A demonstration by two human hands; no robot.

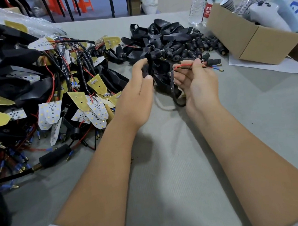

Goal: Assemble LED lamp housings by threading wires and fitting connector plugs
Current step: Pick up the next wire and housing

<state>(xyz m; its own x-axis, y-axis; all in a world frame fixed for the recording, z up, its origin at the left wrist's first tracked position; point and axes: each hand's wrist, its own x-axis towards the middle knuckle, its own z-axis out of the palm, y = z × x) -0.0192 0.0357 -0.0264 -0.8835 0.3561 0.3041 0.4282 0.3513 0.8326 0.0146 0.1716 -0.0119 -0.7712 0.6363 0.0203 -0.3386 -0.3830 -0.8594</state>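
Left hand (134, 92): grip narrow, thumb and fingers pinching a black lamp housing (160, 73).
Right hand (195, 82): grip closed on red and black wires (185, 67), their terminal ends jutting right of the grip.
Connector plugs (198, 44): heaped beyond both grips on the tabletop (170, 167).
LED boards (94, 110): piled left of the left grip.
Cardboard box (254, 42): right of the plugs.

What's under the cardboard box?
White paper sticks out from under the cardboard box, lying on the grey table. The box covers the rest of the paper.
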